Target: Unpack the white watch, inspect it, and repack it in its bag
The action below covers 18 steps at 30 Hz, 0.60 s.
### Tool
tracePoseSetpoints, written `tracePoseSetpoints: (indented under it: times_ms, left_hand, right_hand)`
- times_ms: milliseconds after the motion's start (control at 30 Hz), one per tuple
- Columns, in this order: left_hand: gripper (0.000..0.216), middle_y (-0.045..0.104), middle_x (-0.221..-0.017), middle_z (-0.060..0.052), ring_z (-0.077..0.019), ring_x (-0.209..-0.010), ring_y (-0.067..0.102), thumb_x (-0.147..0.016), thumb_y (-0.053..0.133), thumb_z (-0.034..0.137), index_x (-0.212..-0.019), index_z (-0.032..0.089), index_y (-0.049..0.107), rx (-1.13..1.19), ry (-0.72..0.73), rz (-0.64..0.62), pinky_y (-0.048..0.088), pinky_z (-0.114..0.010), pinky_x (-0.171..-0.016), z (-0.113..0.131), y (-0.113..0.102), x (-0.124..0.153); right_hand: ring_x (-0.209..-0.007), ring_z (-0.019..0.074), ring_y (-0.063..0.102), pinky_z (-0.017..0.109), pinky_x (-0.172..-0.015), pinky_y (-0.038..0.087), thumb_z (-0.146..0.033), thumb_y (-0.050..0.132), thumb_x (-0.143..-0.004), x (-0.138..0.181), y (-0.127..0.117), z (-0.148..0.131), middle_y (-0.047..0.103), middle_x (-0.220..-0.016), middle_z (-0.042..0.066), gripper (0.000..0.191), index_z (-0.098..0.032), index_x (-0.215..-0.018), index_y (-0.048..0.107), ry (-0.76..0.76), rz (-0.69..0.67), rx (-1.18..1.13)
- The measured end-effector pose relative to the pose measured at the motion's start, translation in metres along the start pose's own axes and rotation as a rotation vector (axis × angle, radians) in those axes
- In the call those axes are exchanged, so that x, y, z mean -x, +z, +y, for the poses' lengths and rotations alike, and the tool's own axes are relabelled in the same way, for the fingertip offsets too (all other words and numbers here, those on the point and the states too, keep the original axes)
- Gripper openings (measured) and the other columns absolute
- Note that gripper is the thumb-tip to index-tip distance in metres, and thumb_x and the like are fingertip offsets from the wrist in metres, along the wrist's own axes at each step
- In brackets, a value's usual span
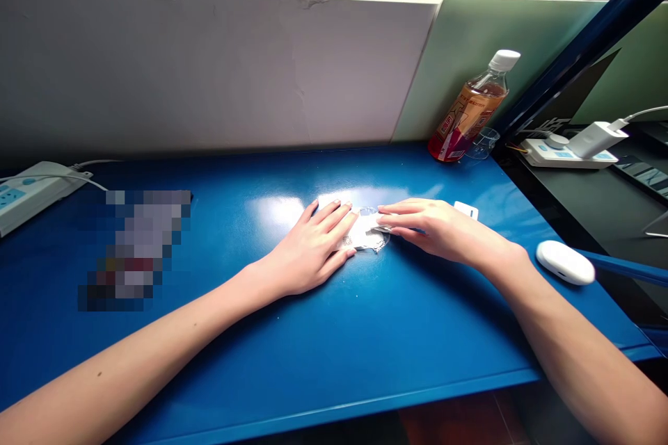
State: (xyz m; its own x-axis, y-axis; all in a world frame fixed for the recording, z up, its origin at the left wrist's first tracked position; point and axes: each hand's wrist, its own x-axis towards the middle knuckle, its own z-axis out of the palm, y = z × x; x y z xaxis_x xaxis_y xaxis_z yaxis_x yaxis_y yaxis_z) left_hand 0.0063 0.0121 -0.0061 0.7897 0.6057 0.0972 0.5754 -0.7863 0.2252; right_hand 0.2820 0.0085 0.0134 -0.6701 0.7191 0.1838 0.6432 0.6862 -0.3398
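And there it was, the small clear-and-white packet (360,234), out in the middle of the blue table (334,354), caught right between the two hands! The left hand (312,250) lay flat across its left part, fingers spread a little and pointing to the far right, bearing on it from above rather than gripping. From the right came the right hand (435,224), fingertips aimed left at the packet's crumpled right side, thumb and fingers narrow about a whitish fold; whether they truly pinched it, I could not tell. Neither hand was nearer: both were at the packet, left palm over one side, right fingertips at the other. What showed of it seemed to run left to right, yet the left hand hid too much to settle its long axis.
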Motion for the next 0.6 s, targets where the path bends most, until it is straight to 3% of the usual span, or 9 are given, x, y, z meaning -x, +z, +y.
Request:
tracePoseSetpoints:
  times_ms: [333,600]
  left_hand:
    - [0.057,0.042,-0.157,-0.016,-0.0309,-0.149,0.033,-0.105,0.037,0.043,-0.153,0.013,0.035,0.022,0.041,-0.013,0.021,-0.054,-0.122,-0.0096,-0.0039,-0.0014]
    - [0.056,0.044,-0.156,-0.016,-0.0312,-0.147,0.034,-0.105,0.037,0.042,-0.152,0.012,0.037,0.010,0.053,-0.005,0.023,-0.054,-0.122,-0.0096,-0.0029,-0.0020]
  right_hand:
    - [-0.105,0.0236,0.074,0.037,-0.096,0.057,-0.015,0.056,-0.097,-0.0084,0.0112,-0.0049,0.077,-0.115,0.010,0.023,-0.018,-0.111,0.073,-0.224,0.157,0.251]
    - [-0.109,0.0244,0.070,0.039,-0.094,0.056,-0.018,0.056,-0.098,-0.0055,0.0048,0.0032,0.079,-0.108,0.005,0.021,-0.024,-0.106,0.074,-0.197,0.124,0.248]
